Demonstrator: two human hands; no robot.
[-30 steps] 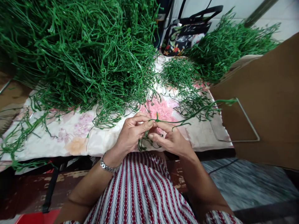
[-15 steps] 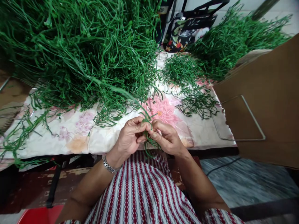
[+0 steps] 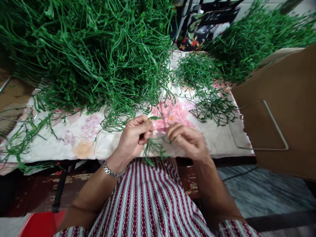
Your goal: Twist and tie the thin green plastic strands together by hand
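Note:
My left hand (image 3: 137,135) is closed, pinching thin green plastic-looking stems between thumb and fingers. One stem tip (image 3: 156,118) pokes out past the fingertips, and a small bunch of stems (image 3: 155,149) hangs below them over the table's front edge. A short way to the right, my right hand (image 3: 189,141) is curled in a pinch, with a bit of green at its fingertips; motion blurs the strand there. Beyond both hands, a large heap of the same green stems (image 3: 98,56) covers the back left of the table.
Smaller piles of stems (image 3: 212,107) lie on the flowered cloth (image 3: 118,144) at right, with another large heap (image 3: 269,36) behind. A cardboard box (image 3: 278,112) with a wire frame stands at right. A floral bag (image 3: 197,33) is at the back. Loose stems (image 3: 22,141) lie far left.
My hands were together at the stems. Now the right hand has pulled away to the right, leaving a gap, while the left keeps its pinch. The view has shifted slightly.

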